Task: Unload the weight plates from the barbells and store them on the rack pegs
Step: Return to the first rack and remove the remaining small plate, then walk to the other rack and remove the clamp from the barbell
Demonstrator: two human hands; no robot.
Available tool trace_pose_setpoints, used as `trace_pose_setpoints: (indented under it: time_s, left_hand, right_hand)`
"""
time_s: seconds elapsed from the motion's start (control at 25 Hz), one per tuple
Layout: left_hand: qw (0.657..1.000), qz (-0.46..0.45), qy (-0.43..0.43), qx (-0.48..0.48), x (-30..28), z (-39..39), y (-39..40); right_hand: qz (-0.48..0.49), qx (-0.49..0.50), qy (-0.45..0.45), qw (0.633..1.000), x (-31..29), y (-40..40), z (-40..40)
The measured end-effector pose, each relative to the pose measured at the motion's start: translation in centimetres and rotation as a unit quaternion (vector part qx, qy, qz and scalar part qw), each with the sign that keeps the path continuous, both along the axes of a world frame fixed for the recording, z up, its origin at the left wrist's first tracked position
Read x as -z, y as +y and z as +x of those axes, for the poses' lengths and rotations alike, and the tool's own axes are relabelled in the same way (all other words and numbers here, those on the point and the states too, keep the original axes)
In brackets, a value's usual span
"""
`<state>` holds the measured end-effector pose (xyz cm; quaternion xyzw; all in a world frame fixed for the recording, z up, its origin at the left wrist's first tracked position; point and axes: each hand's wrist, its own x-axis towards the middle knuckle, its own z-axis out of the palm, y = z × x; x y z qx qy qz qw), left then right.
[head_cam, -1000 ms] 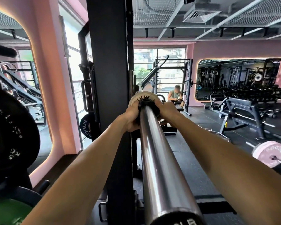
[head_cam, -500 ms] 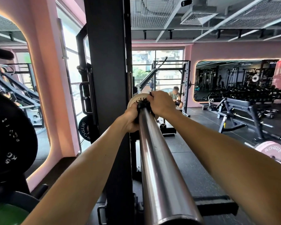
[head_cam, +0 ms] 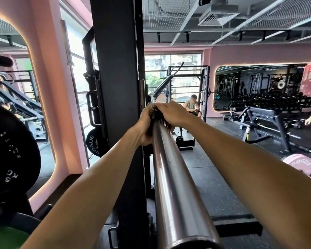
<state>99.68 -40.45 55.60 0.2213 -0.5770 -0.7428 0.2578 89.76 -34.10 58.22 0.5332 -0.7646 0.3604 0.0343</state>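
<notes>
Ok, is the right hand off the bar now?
No, the right hand lies over the top of the barbell sleeve at its far end, opposite the left hand.

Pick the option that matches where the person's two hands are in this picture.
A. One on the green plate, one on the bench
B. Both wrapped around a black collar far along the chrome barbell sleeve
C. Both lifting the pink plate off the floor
B: the left hand and right hand close together around a dark collar on the barbell sleeve.

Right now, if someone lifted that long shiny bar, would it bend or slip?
The bar is thick metal, so probably stiff and heavy. Its polished surface looks slippery, and being round it could roll if set on the floor.
</notes>
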Motion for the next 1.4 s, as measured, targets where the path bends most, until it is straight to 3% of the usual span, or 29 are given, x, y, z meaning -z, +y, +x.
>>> trace_pose_setpoints:
  time_s: [0.12, 0.24, 0.4, 0.52, 0.72, 0.88, 1.04, 1.12, 1.28, 1.4]
  left_hand:
    - [0.999, -0.045, -0.009, -0.005, -0.5, -0.5, -0.5]
    - [0.995, -0.102, -0.016, -0.016, -0.7, -0.5, -0.3]
    - [0.995, -0.100, 0.008, -0.027, -0.3, -0.5, 0.3]
    - [0.988, -0.139, 0.053, -0.040, -0.2, -0.9, -0.1]
    - [0.996, -0.069, -0.044, -0.033, 0.3, -0.5, -0.8]
    - [0.993, -0.059, -0.086, -0.052, 1.2, 0.5, -0.4]
    - [0.962, -0.208, -0.107, -0.140, 4.2, 2.8, 1.9]
    - [0.947, -0.253, -0.128, -0.150, 6.8, 3.9, 2.7]
    - [0.915, -0.276, -0.276, -0.103, 16.1, 8.0, 5.3]
    - [0.872, -0.288, -0.393, -0.056, 23.9, 11.9, 10.3]
  right_hand:
    - [-0.089, 0.043, -0.162, 0.982, 0.9, 0.2, -1.3]
    - [-0.107, 0.058, -0.311, 0.943, 1.5, 0.2, -1.5]
    - [-0.117, 0.058, -0.395, 0.909, 2.1, -0.3, -1.9]
    - [-0.121, 0.062, -0.401, 0.906, 2.4, -0.6, -2.3]
    - [-0.112, 0.092, -0.341, 0.929, 2.7, -0.7, -2.1]
    - [-0.084, 0.054, -0.345, 0.933, 3.8, 1.3, -1.2]
    - [-0.045, 0.007, -0.300, 0.953, 6.4, 4.6, 0.2]
    - [-0.014, 0.011, -0.283, 0.959, 8.8, 6.4, 0.9]
    - [0.085, 0.028, -0.249, 0.964, 16.5, 10.8, 2.8]
    - [0.183, 0.037, -0.194, 0.963, 24.0, 14.6, 5.2]
